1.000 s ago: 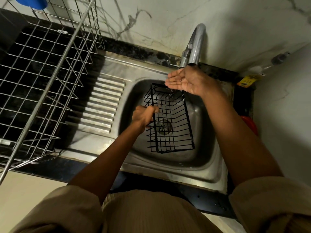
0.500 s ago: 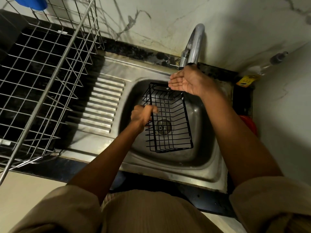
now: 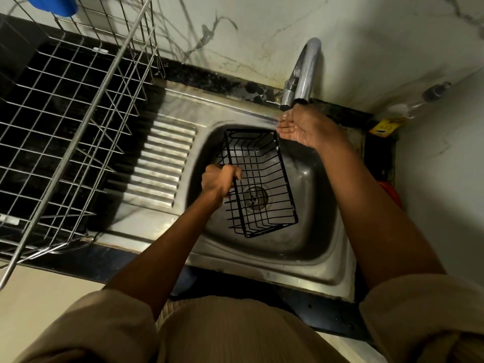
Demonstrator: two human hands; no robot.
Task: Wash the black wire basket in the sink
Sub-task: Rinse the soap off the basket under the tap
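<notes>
Fingers (image 3: 237,172) of left hand (image 3: 218,179) grip black wire basket (image 3: 262,183) inside sink (image 3: 309,231)

- A steel wire dish rack (image 3: 65,132) stands on the dark counter (image 3: 78,258) left of the ribbed drainboard (image 3: 157,166).
- A blue item (image 3: 56,5) sits at the rack's top edge.
- A yellow packet (image 3: 383,128) lies in the far right corner.
- Something red-orange (image 3: 391,193) shows at the right.

Dim light; veined marble wall (image 3: 262,27) behind a black countertop (image 3: 209,79), wire rack (image 3: 65,127) left.
</notes>
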